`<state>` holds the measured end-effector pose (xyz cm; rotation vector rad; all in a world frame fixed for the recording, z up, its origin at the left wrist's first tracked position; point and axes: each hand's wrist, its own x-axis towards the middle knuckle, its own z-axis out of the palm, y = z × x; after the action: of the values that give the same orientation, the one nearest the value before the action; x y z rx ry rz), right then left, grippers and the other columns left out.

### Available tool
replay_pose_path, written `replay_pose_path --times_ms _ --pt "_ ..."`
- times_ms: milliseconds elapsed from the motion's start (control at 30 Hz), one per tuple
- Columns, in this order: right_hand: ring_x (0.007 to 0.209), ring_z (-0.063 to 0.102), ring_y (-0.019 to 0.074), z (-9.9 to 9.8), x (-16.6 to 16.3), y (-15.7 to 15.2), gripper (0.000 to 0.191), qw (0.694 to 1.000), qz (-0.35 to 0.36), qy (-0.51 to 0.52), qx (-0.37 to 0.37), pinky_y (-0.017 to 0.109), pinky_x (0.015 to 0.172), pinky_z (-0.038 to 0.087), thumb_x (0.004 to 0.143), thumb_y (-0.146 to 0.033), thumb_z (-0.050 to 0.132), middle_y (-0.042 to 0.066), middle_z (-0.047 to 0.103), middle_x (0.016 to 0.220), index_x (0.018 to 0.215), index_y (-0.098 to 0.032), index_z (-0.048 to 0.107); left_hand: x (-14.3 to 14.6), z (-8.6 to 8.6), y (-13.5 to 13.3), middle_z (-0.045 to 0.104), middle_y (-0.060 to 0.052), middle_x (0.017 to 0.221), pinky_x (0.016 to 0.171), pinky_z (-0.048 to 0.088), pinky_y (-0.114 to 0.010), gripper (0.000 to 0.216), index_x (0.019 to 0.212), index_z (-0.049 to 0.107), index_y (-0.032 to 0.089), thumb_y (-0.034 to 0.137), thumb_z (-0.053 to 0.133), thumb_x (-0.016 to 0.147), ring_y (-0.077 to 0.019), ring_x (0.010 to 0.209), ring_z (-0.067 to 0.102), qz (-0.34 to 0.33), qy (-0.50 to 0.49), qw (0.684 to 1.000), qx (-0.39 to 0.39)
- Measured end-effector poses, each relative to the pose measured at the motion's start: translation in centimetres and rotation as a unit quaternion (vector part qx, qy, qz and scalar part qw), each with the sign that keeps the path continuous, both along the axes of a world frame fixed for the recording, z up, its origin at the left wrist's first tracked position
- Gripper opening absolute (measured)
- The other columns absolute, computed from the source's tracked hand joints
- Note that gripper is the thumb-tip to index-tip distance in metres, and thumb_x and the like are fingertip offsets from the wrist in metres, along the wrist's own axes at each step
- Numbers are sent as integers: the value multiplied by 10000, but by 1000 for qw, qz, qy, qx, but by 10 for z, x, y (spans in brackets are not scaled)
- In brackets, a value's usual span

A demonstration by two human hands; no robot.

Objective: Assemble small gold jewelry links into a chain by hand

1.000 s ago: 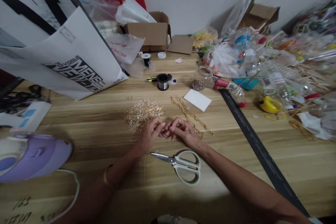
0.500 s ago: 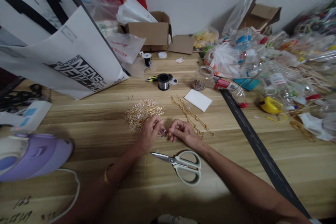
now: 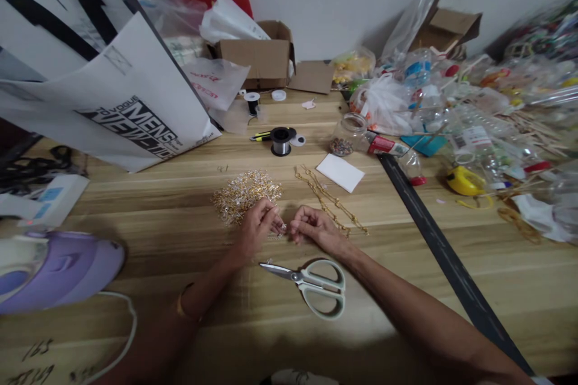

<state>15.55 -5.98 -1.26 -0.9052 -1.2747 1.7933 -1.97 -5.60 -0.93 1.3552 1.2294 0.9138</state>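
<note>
My left hand (image 3: 262, 222) has its fingers closed on a small shiny bead (image 3: 283, 227) at the fingertips. Close to its right, my right hand (image 3: 313, 227) is pinched shut; whatever it grips is too small to make out. A heap of gold and silver beads (image 3: 246, 192) lies just behind my left hand. Beyond my right hand, gold bead chains (image 3: 327, 198) stretch across the wooden table. Scissors (image 3: 311, 283) with pale handles rest in front of both hands, blades pointing left.
A spool of clear thread (image 3: 281, 141), a jar of beads (image 3: 345, 138) and a white card (image 3: 341, 172) stand or lie farther back. Plastic bottles (image 3: 472, 126) crowd the right. At left are a large paper bag (image 3: 149, 96) and a purple appliance (image 3: 76, 267).
Both hands stay almost in place. The fingers of my left hand have shifted slightly, and the shiny bead at their tips shows more clearly.
</note>
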Motion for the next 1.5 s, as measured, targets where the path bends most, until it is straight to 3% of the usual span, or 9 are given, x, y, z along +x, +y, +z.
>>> replay_pose_path --times_ms 133,233,367,467,733,867,1333,1500 --pt "538 546 99 -1 1 1 301 999 -30 -20 35 220 526 463 759 -425 686 -21 575 610 749 -165 535 0 3 -1 625 13 633 577 514 -262 265 750 472 180 428 499 840 -144 575 639 -2 14 999 30" --pt "549 491 93 -3 2 1 229 991 -34 -75 110 208 510 403 772 -359 681 -31 529 638 847 -170 576 -1 5 -1 607 13 628 591 506 -260 253 735 484 182 410 500 844 -140 587 619 -9 17 999 48" --pt "618 477 113 -4 3 0 107 946 -28 -187 261 234 555 376 837 -269 603 7 530 711 827 -167 635 -2 4 0 597 10 639 581 499 -256 252 733 493 183 408 502 846 -139 594 599 -12 19 998 52" --pt "661 495 133 -5 3 1 118 924 -39 -211 317 256 600 389 859 -244 571 26 550 737 794 -170 635 -3 1 0 601 12 641 577 495 -252 252 738 502 179 406 510 847 -133 581 603 -20 10 999 46" --pt "654 488 134 -7 4 2 90 919 -50 -219 323 247 590 383 860 -208 554 17 527 723 787 -175 595 -5 -2 5 634 -8 644 563 513 -249 353 712 557 148 491 556 796 -136 574 628 -55 -51 997 -35" --pt "657 483 134 -5 3 1 108 919 -52 -212 329 250 596 386 869 -211 536 22 535 741 780 -178 588 -5 2 5 644 -13 625 610 509 -249 283 707 609 137 415 652 732 -135 605 616 -80 -50 995 -45" --pt "733 493 156 -7 4 0 113 910 -44 -203 360 268 642 392 901 -241 504 41 523 796 827 -180 565 -8 5 4 631 -5 607 589 447 -219 159 659 644 140 290 652 710 -119 594 563 -87 9 996 -15" --pt "680 485 146 -6 4 -1 104 915 -46 -224 332 259 626 380 899 -228 495 25 530 757 823 -180 545 -8 8 3 627 -3 627 598 436 -223 129 663 638 145 265 645 708 -122 608 558 -75 44 996 12"
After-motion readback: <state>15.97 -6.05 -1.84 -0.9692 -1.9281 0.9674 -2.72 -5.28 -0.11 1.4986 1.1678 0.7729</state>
